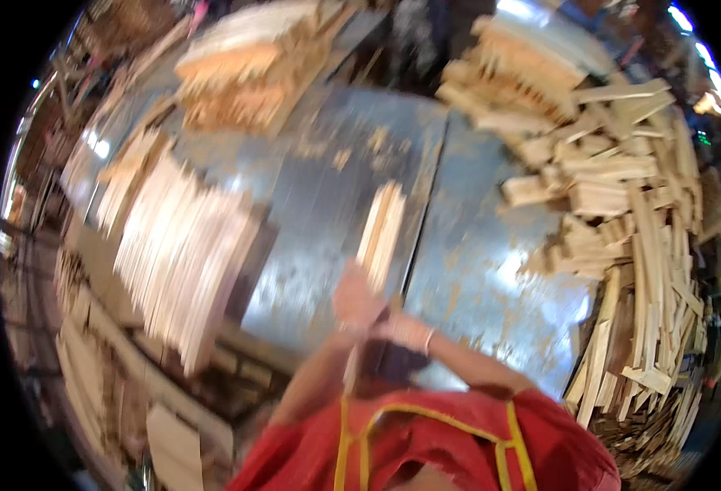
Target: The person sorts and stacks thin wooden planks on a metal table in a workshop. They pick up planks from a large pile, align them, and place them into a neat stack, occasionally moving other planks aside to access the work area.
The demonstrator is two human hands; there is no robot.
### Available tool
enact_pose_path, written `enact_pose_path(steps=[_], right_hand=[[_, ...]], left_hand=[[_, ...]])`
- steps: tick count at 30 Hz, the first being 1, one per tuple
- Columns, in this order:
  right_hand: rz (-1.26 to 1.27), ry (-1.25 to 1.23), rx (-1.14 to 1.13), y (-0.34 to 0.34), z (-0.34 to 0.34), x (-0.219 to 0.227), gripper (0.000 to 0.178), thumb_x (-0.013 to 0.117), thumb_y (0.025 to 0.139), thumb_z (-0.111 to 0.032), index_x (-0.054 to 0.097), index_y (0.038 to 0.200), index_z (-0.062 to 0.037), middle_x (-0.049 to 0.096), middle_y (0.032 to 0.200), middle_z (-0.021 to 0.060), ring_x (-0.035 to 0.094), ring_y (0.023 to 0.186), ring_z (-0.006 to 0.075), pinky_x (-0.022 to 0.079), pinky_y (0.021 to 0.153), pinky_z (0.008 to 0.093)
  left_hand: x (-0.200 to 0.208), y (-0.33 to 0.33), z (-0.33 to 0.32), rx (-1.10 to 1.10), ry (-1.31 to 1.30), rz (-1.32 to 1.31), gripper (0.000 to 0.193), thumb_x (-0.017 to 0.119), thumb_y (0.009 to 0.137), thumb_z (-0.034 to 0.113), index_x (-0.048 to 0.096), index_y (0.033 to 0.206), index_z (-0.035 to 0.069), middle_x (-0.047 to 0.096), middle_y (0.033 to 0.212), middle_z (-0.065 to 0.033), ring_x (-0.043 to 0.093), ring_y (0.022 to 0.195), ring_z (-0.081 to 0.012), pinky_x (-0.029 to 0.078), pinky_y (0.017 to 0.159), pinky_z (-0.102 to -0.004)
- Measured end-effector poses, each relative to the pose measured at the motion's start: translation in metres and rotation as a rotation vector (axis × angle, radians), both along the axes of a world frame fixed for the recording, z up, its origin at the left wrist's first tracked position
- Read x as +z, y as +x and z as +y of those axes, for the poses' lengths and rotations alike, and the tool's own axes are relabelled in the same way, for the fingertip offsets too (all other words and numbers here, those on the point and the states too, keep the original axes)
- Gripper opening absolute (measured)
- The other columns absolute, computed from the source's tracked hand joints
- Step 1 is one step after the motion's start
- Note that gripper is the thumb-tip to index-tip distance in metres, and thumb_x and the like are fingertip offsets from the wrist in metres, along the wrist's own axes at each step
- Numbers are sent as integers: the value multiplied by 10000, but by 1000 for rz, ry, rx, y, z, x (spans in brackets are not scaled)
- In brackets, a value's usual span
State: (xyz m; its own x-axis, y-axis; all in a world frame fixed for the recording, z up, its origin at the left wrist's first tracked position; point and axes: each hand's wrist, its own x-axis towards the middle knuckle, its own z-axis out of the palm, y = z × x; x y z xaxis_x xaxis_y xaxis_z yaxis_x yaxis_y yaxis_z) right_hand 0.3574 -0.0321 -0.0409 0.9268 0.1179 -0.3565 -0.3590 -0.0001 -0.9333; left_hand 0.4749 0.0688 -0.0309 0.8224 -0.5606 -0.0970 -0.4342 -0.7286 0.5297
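A few pale wooden strips (pixel 382 225) lie side by side in a narrow bundle, pointing away from me over the metal table (pixel 327 213). My left hand (pixel 357 299) is closed around the near part of this bundle. Just below and to the right, my right hand (pixel 401 329), with a light band at its wrist, meets the left one and also appears closed on the strips. Motion blur smears both hands, so single fingers are hard to make out. A thin length of wood (pixel 350 370) shows under the hands, near my red clothing.
A row of stacked strips (pixel 184 245) stands at the table's left. Two more stacks, one far left (pixel 237 82) and one far right (pixel 524 74), sit at the back. Loose offcuts (pixel 606 172) heap along the right edge, with long strips (pixel 647 278) nearer me. A dark seam (pixel 426 213) crosses the tabletop.
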Motion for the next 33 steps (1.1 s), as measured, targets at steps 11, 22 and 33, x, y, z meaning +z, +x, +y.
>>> enact_pose_path(steps=[11,22,33], right_hand=[[320,-208,-636,-71,-31,-18,787,694,984,-321,373,1593,61,678,1241,151,656,1043,238,537,959,364],[297,-121,-714,-165,-52,-64,532,698,966,-403,630,1352,-44,709,1180,92,685,967,195,565,833,357],[-327,241,-1720,-269,-442,-16,803,742,976,-374,391,1617,-43,692,1306,89,679,1062,223,567,889,356]], left_hand=[[50,153,176,109,447,-28,905,833,758,315,429,1516,30,661,1254,-220,648,1195,-387,538,990,-469],[-27,156,225,168,662,-438,857,726,893,536,442,1580,111,476,1587,-161,441,1450,-379,361,1195,-496],[10,46,-167,-691,-41,-330,792,865,785,377,593,1405,-34,549,1474,-295,536,1336,-500,438,1133,-549]])
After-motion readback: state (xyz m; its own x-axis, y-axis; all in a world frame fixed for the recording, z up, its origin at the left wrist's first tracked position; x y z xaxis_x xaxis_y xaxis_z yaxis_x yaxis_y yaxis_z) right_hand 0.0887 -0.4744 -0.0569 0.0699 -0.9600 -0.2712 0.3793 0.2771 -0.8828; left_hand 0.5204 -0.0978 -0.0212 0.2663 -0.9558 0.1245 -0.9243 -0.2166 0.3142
